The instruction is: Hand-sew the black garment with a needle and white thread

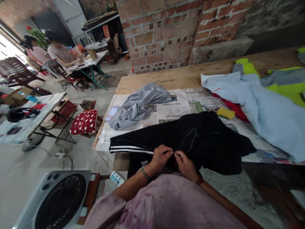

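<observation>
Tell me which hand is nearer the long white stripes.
Left. The left hand is at the right end of the long white stripes; the right hand lies farther right.

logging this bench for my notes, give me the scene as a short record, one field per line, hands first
left hand: fingertips pinched at the black garment
right hand: fingertips pinched at the same garment, close beside the left
garment detail: white stripes along one edge
thread: pale, loosely looped on the black fabric
needle: cannot be made out
under garment: newspaper on a wooden table
beyond garment: grey cloth, yellow pad
background: two people seated near another table
</observation>
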Demonstrator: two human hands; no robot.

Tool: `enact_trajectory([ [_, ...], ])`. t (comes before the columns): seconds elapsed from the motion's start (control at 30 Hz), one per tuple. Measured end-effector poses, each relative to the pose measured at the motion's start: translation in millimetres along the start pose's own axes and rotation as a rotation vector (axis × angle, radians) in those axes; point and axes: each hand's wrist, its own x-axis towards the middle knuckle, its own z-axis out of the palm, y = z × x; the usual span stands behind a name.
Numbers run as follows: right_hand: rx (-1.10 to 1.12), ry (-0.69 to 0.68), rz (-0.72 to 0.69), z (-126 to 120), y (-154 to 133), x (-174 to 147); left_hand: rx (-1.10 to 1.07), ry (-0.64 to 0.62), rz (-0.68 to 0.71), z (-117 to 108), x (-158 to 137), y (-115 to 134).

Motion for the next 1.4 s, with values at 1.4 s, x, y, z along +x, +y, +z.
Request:
enact_trajectory([
  [1.4,-0.072,-0.002,-0.054,-1.1,-10.5,6.7,0.317,0.083,0.222,-0.9,3.1,-0.9],
])
